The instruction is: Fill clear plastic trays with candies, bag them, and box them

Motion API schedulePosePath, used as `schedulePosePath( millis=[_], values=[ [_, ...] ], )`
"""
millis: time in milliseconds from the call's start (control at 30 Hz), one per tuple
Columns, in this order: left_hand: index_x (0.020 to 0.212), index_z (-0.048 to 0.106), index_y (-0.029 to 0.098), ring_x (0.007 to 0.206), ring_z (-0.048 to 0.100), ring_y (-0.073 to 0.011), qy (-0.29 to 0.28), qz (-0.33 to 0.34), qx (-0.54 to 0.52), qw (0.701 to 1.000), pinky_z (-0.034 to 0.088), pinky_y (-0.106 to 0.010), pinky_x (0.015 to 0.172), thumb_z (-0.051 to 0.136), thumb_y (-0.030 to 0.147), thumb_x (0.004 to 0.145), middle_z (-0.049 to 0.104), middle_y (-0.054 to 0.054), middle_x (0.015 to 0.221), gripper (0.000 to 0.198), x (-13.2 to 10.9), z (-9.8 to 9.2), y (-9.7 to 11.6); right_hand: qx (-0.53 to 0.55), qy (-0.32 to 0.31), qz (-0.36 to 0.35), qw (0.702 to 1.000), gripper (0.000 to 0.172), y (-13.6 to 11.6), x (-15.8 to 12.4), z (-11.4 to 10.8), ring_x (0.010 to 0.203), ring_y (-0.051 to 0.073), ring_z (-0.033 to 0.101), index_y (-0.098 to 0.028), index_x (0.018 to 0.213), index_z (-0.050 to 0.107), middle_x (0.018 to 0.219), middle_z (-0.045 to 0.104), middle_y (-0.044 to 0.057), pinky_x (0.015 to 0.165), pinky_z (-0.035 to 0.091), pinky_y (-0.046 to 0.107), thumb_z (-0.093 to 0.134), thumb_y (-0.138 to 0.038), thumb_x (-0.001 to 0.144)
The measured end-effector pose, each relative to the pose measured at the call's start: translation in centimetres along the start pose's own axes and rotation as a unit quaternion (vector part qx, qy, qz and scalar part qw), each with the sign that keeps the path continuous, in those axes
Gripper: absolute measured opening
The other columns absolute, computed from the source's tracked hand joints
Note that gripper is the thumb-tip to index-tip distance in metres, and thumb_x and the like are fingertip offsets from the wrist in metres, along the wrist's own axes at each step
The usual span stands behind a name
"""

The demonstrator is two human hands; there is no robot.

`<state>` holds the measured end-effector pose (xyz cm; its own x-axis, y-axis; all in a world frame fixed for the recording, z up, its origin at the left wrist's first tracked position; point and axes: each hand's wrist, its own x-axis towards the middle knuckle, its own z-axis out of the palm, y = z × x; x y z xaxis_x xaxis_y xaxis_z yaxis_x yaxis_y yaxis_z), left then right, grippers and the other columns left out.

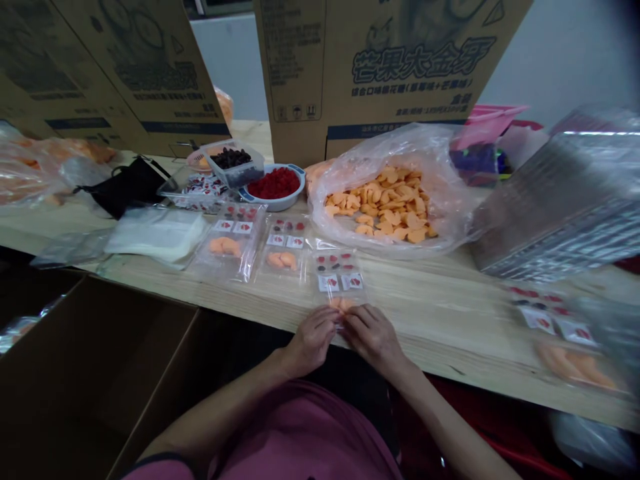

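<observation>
My left hand (311,340) and my right hand (373,333) meet at the near edge of the wooden table (440,313), fingers curled and pinching the bottom end of a clear snack bag (340,280). That bag lies flat and shows small red and dark sweets, two little sachets and orange pieces. Two more filled clear bags (230,240) (285,247) lie to its left. A big open plastic bag of orange slices (385,203) sits just behind.
A white bowl of red sweets (275,183) and a clear tub of dark sweets (233,160) stand at the back left, before tall cardboard cartons (350,73). An open brown box (100,373) sits below the table on the left. A blurred filled bag (560,340) lies right.
</observation>
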<state>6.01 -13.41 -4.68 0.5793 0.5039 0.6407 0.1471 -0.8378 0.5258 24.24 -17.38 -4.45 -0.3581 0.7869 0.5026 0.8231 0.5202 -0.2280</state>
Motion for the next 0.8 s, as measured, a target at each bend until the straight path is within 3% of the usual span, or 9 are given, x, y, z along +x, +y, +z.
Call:
schedulePosePath(
  millis=[100, 200, 367, 467, 567, 667, 733, 800],
  values=[
    [0.089, 0.054, 0.015, 0.098, 0.062, -0.0179, -0.058, -0.039, -0.073, 0.995, 0.05, -0.038, 0.093, 0.039, 0.006, 0.087, 0.066, -0.011, 0.093, 0.018, 0.2, -0.7, 0.3, -0.006, 0.011, 0.004, 1.0, 0.021, -0.3, 0.5, 0.7, 0.069, 0.018, 0.05, -0.017, 0.076, 0.056, 0.073, 0.058, 0.005, 0.062, 0.038, 0.029, 0.047, -0.019, 0.094],
    [0.078, 0.049, 0.017, 0.091, 0.062, -0.0168, -0.091, -0.059, -0.123, 0.986, 0.05, -0.037, 0.092, 0.039, 0.008, 0.087, 0.065, -0.009, 0.085, 0.016, 0.0, -1.7, 0.8, -0.017, 0.021, 0.01, 1.0, 0.024, -0.8, 0.2, 1.5, 0.066, 0.017, 0.049, -0.017, 0.072, 0.057, 0.07, 0.057, 0.005, 0.06, 0.037, 0.029, 0.045, -0.017, 0.093],
    [0.083, 0.051, 0.017, 0.098, 0.061, -0.0177, -0.15, -0.076, -0.163, 0.972, 0.051, -0.032, 0.086, 0.043, 0.009, 0.087, 0.065, -0.01, 0.093, 0.011, -1.5, -2.9, 2.0, -0.056, 0.021, 0.038, 0.997, 0.025, -1.2, 0.0, 1.8, 0.061, 0.016, 0.047, -0.017, 0.069, 0.057, 0.063, 0.054, 0.003, 0.059, 0.035, 0.03, 0.045, -0.014, 0.091],
    [0.082, 0.052, 0.018, 0.093, 0.061, -0.0169, -0.07, -0.14, -0.121, 0.98, 0.05, -0.031, 0.083, 0.043, 0.012, 0.088, 0.064, -0.008, 0.09, 0.012, -2.2, -3.4, 1.7, -0.033, -0.008, 0.042, 0.999, 0.022, -1.3, 0.5, 0.6, 0.063, 0.017, 0.05, -0.017, 0.07, 0.057, 0.065, 0.056, 0.004, 0.061, 0.036, 0.031, 0.05, -0.017, 0.09],
    [0.083, 0.052, 0.018, 0.079, 0.06, -0.015, 0.026, -0.318, -0.064, 0.946, 0.05, -0.027, 0.069, 0.047, 0.023, 0.088, 0.06, -0.005, 0.083, 0.008, -1.7, -3.5, 0.5, 0.114, -0.078, 0.052, 0.989, 0.015, -1.0, 0.7, -1.6, 0.077, 0.02, 0.056, -0.018, 0.075, 0.057, 0.08, 0.061, 0.007, 0.07, 0.043, 0.032, 0.056, -0.027, 0.087],
    [0.099, 0.051, 0.017, 0.066, 0.057, -0.0123, 0.003, -0.434, -0.066, 0.898, 0.047, -0.023, 0.056, 0.059, 0.026, 0.078, 0.06, -0.004, 0.089, 0.024, -0.4, -2.9, -0.5, 0.189, -0.021, 0.205, 0.96, 0.027, 0.7, 0.1, -2.9, 0.081, 0.021, 0.059, -0.019, 0.089, 0.057, 0.093, 0.061, 0.009, 0.07, 0.049, 0.034, 0.061, -0.045, 0.082],
    [0.11, 0.049, 0.017, 0.059, 0.055, -0.0089, -0.024, -0.455, -0.083, 0.886, 0.045, -0.022, 0.054, 0.064, 0.02, 0.07, 0.061, -0.005, 0.1, 0.042, 0.6, -2.0, -0.8, 0.185, 0.015, 0.332, 0.925, 0.046, 2.1, -0.6, -2.6, 0.066, 0.02, 0.059, -0.018, 0.1, 0.055, 0.086, 0.062, 0.008, 0.059, 0.049, 0.034, 0.063, -0.055, 0.075],
    [0.116, 0.048, 0.017, 0.054, 0.051, -0.0059, -0.035, -0.454, -0.104, 0.884, 0.043, -0.021, 0.052, 0.062, 0.013, 0.067, 0.061, -0.004, 0.101, 0.051, 1.1, -0.9, -0.7, 0.241, -0.004, 0.406, 0.882, 0.069, 3.1, -1.3, -1.8, 0.053, 0.019, 0.056, -0.015, 0.114, 0.05, 0.071, 0.06, 0.003, 0.05, 0.046, 0.032, 0.067, -0.062, 0.067]
  ],
)
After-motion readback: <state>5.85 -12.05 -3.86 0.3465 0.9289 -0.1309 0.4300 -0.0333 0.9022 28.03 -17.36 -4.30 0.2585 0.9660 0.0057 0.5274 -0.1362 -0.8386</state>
